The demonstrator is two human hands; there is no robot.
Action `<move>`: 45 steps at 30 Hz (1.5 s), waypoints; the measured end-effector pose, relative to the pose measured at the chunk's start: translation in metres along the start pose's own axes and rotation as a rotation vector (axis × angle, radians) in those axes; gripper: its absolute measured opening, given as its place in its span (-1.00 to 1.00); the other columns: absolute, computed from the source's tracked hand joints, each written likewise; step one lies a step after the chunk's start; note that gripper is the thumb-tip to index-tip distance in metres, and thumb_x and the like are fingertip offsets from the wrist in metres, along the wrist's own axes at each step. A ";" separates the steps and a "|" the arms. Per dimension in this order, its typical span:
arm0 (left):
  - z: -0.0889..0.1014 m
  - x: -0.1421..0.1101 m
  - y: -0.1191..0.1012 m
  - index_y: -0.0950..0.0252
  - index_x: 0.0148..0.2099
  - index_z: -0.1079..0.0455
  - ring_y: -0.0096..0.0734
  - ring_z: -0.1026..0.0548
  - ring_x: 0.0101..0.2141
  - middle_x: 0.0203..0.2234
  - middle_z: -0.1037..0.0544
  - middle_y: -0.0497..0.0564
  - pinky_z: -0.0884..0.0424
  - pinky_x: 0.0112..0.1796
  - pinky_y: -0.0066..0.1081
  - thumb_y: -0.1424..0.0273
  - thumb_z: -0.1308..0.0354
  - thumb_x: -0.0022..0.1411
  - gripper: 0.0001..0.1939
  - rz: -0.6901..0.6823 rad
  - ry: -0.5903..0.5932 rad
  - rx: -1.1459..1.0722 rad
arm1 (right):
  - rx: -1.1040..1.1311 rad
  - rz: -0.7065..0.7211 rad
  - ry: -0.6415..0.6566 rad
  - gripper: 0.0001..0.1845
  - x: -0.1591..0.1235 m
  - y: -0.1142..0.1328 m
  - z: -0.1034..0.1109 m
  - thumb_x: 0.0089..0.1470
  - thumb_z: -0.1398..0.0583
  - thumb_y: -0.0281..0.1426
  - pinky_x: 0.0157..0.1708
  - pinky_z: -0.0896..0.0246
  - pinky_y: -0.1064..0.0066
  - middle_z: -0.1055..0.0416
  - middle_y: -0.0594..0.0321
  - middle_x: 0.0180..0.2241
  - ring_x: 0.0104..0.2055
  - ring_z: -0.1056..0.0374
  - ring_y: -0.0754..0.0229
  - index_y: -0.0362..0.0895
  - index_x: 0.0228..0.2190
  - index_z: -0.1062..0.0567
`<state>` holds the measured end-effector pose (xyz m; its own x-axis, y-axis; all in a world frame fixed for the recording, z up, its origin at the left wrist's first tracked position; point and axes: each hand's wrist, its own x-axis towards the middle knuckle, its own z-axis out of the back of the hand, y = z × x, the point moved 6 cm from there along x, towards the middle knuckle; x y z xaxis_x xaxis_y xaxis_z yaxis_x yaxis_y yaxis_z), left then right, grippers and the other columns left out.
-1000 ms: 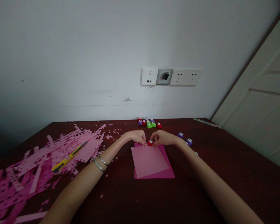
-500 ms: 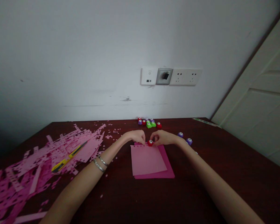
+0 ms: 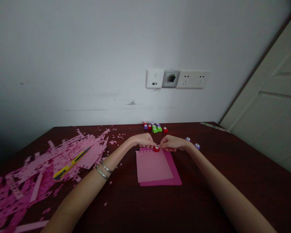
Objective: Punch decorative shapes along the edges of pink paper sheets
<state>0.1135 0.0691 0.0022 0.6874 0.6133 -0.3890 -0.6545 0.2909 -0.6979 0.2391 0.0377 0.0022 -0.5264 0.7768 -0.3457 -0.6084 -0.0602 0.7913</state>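
A small red craft punch point(image 3: 156, 149) with a white button sits at the far edge of a light pink paper sheet point(image 3: 154, 168). A row of small punched holes runs along that edge, to the left of the punch. Beneath this sheet, a darker pink sheet point(image 3: 176, 176) sticks out at the right and bottom. My left hand point(image 3: 144, 139), fingers curled, has its fingertips at the left side of the punch. My right hand point(image 3: 171, 142) is closed too, its thumb and finger at the punch's right side.
Pink paper scraps point(image 3: 38, 174) cover the table's left side, with a yellow utility knife point(image 3: 71, 163) on top. Several red, green and purple punches point(image 3: 154, 128) stand by the wall. Two purple punches point(image 3: 197, 146) lie near my right wrist. A thin strip point(image 3: 214, 127) lies at the back right.
My left hand has moved slightly right, bringing its fingertips to the red punch. My right hand has shifted a little to the right, its fingers more bunched. The sheets look unmoved.
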 end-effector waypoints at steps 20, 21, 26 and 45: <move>-0.020 -0.001 0.004 0.37 -0.48 -0.42 -0.68 0.00 -0.73 -0.72 -0.19 -0.13 0.14 -0.65 -0.49 0.07 -0.20 -0.05 -0.60 0.170 0.224 -0.261 | 0.371 -0.200 0.022 -0.85 0.005 -0.008 -0.013 -0.13 -0.13 -0.40 -0.80 0.31 0.65 -0.09 0.47 -0.77 -0.77 0.12 0.52 -0.22 -0.63 -0.35; -0.020 -0.001 0.004 0.37 -0.48 -0.41 -0.68 0.01 -0.73 -0.73 -0.17 -0.13 0.14 -0.65 -0.49 0.09 -0.20 -0.05 -0.61 0.182 0.224 -0.271 | 0.373 -0.205 0.021 -0.85 0.004 -0.007 -0.013 -0.13 -0.13 -0.40 -0.80 0.31 0.65 -0.09 0.47 -0.78 -0.77 0.13 0.52 -0.22 -0.63 -0.34; -0.022 0.002 0.007 0.38 -0.51 -0.38 -0.69 0.06 -0.74 -0.74 -0.17 -0.14 0.16 -0.67 -0.52 0.11 -0.17 -0.04 -0.63 0.253 0.220 -0.273 | 0.375 -0.225 0.029 -0.84 0.004 -0.008 -0.014 -0.12 -0.11 -0.39 -0.80 0.31 0.65 -0.09 0.46 -0.78 -0.78 0.12 0.51 -0.21 -0.63 -0.34; -0.027 0.005 0.005 0.38 -0.49 -0.32 -0.68 0.04 -0.75 -0.76 -0.10 -0.16 0.14 -0.69 -0.54 0.31 0.01 0.13 -0.73 0.314 0.101 -0.189 | 0.404 -0.285 0.104 -0.76 0.012 -0.017 -0.021 -0.09 -0.01 -0.45 -0.80 0.42 0.59 0.01 0.45 -0.83 -0.80 0.24 0.49 -0.18 -0.72 -0.22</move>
<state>0.1228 0.0537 -0.0197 0.4966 0.5730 -0.6520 -0.7748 -0.0460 -0.6305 0.2308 0.0346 -0.0265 -0.4418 0.6592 -0.6085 -0.4689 0.4085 0.7831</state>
